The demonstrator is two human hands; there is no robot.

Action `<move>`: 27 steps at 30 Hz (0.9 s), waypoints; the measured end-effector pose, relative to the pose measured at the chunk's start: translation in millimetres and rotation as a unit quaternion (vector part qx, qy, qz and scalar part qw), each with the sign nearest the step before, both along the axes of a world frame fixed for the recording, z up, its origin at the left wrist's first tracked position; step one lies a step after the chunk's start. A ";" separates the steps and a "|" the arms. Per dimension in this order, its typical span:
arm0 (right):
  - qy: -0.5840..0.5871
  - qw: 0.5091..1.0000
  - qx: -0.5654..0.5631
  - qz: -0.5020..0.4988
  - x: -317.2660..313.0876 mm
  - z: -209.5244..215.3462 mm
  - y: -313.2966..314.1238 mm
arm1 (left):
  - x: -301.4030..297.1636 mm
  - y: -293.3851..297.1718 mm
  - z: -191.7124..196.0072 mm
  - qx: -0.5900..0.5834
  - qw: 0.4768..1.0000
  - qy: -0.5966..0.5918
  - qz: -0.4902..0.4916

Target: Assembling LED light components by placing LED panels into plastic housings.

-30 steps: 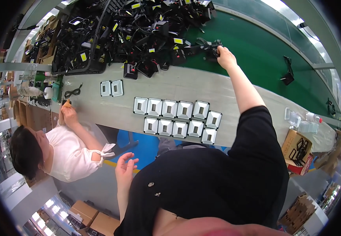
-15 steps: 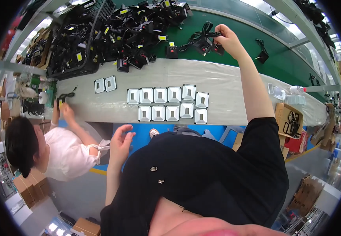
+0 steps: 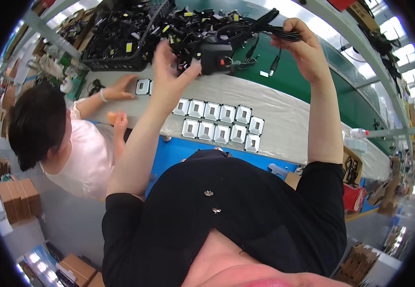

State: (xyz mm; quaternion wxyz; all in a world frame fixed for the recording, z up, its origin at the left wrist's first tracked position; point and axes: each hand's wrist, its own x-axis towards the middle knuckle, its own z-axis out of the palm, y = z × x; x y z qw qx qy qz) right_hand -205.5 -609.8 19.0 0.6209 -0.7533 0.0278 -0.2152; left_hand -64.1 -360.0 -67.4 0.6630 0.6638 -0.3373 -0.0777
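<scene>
Fingers spread, the left hand [image 3: 170, 71] stands open just beside a black box-shaped housing [image 3: 217, 58], contact unclear; a black cable bundle [image 3: 260, 25], stretching leftward from the grip, is pinched in the right hand [image 3: 308, 50], farther from the housing.

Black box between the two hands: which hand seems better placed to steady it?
Probably the left hand: it is open right beside the black box, though contact is unclear. The right hand is farther away and holds the black cable.

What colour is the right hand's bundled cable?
Black; the bundled cable shows best in the head view.
</scene>
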 end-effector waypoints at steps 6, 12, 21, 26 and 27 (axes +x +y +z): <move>-0.007 0.999 -0.038 -0.024 -30.2 -0.7 -3.4 | -41.7 -90.2 40.9 0.151 0.965 -0.191 -0.101; -0.061 0.980 -0.088 -0.167 -87.7 -19.6 -53.7 | -67.2 -167.9 35.3 0.081 0.911 0.152 -0.374; -0.055 0.897 -0.119 -0.423 -192.0 -77.3 -108.4 | -85.8 -220.1 49.8 0.055 0.868 0.310 -0.384; 0.264 0.855 -0.223 -0.386 -228.4 -162.0 -111.1 | -90.5 -217.6 47.9 0.048 0.865 0.315 -0.388; 0.270 0.849 -0.233 -0.389 -235.8 -193.6 -116.4 | -92.8 -218.5 47.8 0.048 0.866 0.315 -0.386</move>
